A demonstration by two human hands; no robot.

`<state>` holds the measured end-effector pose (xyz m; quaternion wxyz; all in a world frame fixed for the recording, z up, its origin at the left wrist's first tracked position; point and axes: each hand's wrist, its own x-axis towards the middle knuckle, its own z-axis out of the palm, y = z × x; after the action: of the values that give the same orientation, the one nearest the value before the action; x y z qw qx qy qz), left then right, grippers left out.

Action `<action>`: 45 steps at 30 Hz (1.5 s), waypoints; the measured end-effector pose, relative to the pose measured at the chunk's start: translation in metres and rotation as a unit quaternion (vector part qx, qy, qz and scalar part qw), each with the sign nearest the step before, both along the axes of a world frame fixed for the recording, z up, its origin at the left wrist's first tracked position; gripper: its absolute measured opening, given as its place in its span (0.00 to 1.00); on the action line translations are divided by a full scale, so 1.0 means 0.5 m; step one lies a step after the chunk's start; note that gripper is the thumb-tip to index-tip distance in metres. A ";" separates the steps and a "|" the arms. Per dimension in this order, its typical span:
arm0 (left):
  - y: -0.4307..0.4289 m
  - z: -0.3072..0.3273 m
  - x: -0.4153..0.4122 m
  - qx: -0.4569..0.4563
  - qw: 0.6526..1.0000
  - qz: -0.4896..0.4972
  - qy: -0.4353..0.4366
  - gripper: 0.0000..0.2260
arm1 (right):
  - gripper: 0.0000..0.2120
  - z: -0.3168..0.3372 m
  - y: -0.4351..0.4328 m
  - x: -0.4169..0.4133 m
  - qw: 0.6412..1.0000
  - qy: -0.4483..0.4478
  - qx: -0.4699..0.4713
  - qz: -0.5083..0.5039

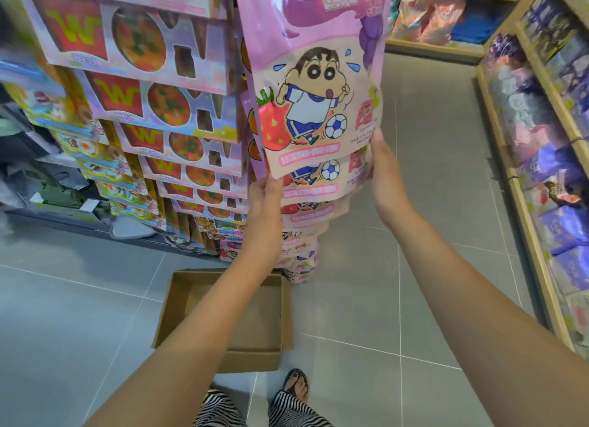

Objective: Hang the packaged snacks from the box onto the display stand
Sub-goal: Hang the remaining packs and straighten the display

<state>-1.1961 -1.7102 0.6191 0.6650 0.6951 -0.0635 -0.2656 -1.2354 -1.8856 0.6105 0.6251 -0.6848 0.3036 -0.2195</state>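
Observation:
A pink snack pouch (pixel 314 85) with a cartoon boy, a strawberry and a football hangs high in front of me on the display stand. More pouches of the same kind (pixel 310 187) hang in a column below it. My left hand (pixel 266 192) grips the pouch's lower left corner. My right hand (pixel 381 168) holds its lower right edge, fingers behind the pack. The cardboard box (pixel 178 299) lies open on the floor under my left forearm; its visible inside looks bare.
Left of the pouches, the stand carries rows of pink toy boxes (pixel 134 41) marked with a W. Wooden shelves (pixel 541 159) of purple and blue packs run along the right. Grey tiled floor (pixel 430 203) lies between. My sandalled foot (pixel 296 383) stands behind the box.

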 end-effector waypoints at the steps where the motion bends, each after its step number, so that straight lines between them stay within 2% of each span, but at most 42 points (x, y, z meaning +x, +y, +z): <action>1: 0.002 0.001 0.001 -0.002 1.000 0.008 0.000 0.29 | 0.39 -0.009 -0.001 0.001 1.000 0.006 -0.001 -0.001; 2: 0.003 0.004 0.002 -0.005 1.000 0.013 0.000 0.28 | 0.42 -0.016 0.001 0.001 1.000 0.008 -0.005 0.001; 4: 0.004 0.013 0.002 -0.013 1.000 0.010 -0.017 0.22 | 0.42 -0.019 0.004 0.000 1.000 0.013 -0.012 0.005; 6: 0.003 0.028 0.001 -0.024 0.999 -0.003 -0.045 0.19 | 0.36 -0.007 0.011 -0.003 1.000 0.005 -0.015 0.007; 10: -0.003 0.041 0.007 -0.043 0.997 0.002 -0.059 0.21 | 0.24 0.000 0.014 -0.011 0.999 -0.012 0.006 0.033; 13: -0.005 0.038 0.008 -0.019 0.998 0.003 -0.059 0.28 | 0.13 -0.004 0.023 -0.018 0.999 -0.014 0.018 0.036; 17: -0.002 0.030 0.006 0.030 0.998 -0.010 -0.061 0.44 | 0.11 -0.009 0.043 -0.033 0.999 0.004 0.035 0.023; 20: 0.006 0.026 0.006 0.032 0.997 -0.007 -0.073 0.48 | 0.11 -0.013 0.047 -0.038 0.999 0.010 0.029 0.014; 22: 0.013 0.015 0.009 0.032 0.997 0.001 -0.067 0.50 | 0.13 -0.016 0.044 -0.041 0.999 0.009 0.028 0.017; 24: 0.020 0.006 0.008 0.032 0.998 0.011 -0.051 0.47 | 0.17 -0.027 0.036 -0.043 0.999 0.015 0.026 0.019; 28: 0.024 -0.002 -0.004 0.011 0.999 0.031 -0.018 0.20 | 0.27 -0.051 0.009 -0.042 0.997 0.040 0.062 0.014; 29: 0.021 -0.004 -0.004 0.007 0.999 0.031 -0.006 0.17 | 0.30 -0.054 0.004 -0.039 0.996 0.053 0.069 0.017; 31: 0.013 -0.011 0.001 0.006 0.999 0.032 0.008 0.16 | 0.32 -0.060 -0.005 -0.033 0.994 0.072 0.078 0.026; 33: 0.003 -0.032 0.015 0.002 0.999 0.029 0.029 0.20 | 0.31 -0.062 -0.005 -0.025 0.991 0.084 0.091 0.042; 36: -0.006 -0.041 0.018 0.000 0.996 0.030 0.081 0.29 | 0.24 -0.058 0.010 -0.015 0.988 0.073 0.118 0.071; 38: -0.005 -0.041 0.020 0.003 0.996 0.041 0.085 0.30 | 0.22 -0.048 0.024 -0.015 0.988 0.063 0.125 0.058; 40: -0.001 -0.024 0.021 0.001 0.996 0.069 0.057 0.23 | 0.24 -0.035 0.023 -0.017 0.993 0.023 0.118 0.020; 43: 0.010 0.032 0.008 -0.051 0.995 0.088 -0.001 0.15 | 0.40 0.004 -0.005 -0.009 0.992 -0.039 0.111 -0.033; 45: 0.006 0.057 0.018 -0.061 0.994 0.071 -0.063 0.16 | 0.38 0.038 -0.021 -0.001 0.990 -0.082 0.107 -0.042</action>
<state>-1.1869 -1.7074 0.6475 0.7180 0.6714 -0.0718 -0.1691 -1.2359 -1.8961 0.6297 0.7082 -0.5801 0.3011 -0.2669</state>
